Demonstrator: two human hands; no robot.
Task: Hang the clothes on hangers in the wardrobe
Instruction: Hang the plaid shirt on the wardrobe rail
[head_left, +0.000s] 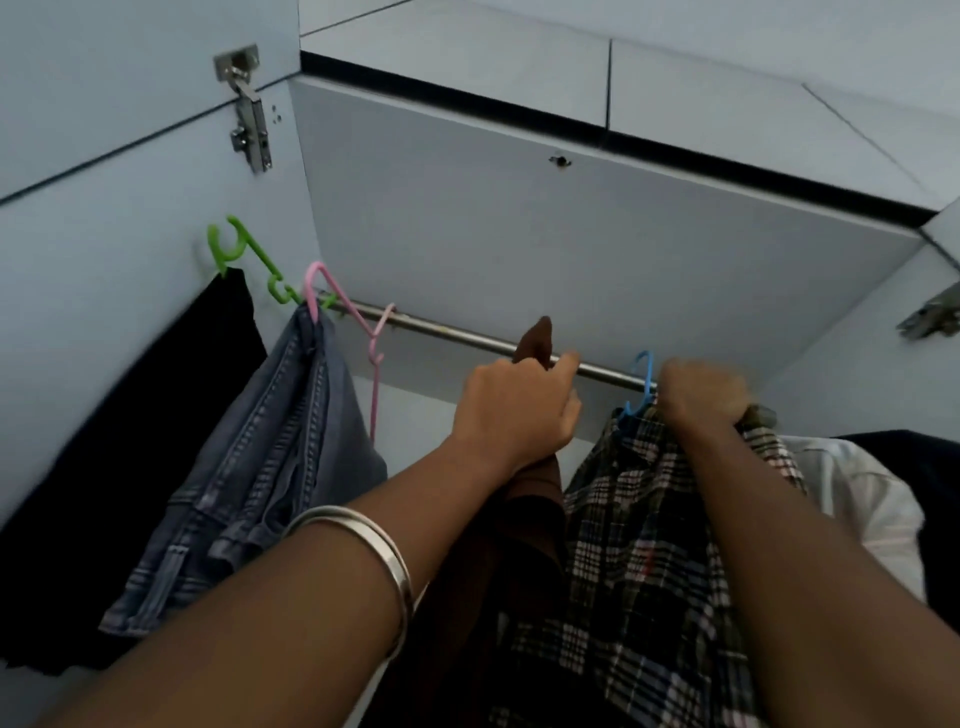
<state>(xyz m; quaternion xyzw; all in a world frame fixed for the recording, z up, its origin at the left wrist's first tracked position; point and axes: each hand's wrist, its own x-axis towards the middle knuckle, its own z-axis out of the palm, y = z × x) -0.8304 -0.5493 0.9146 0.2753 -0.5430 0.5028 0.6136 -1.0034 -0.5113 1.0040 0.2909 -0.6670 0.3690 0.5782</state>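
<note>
The left hand, at frame centre, has its fingers curled round the top of a brown garment at the metal rail. The right hand, centre right, grips the shoulder of a plaid shirt hanging from a blue hanger. Left of the hands, jeans hang on a pink hanger. A black garment hangs from a green hanger at far left. A white garment lies at the right edge. A hinge occupies the upper left.

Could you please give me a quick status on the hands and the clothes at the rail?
Left hand grips brown garment at rail. Right hand grips plaid shirt on blue hanger. Nothing blocking.
</note>
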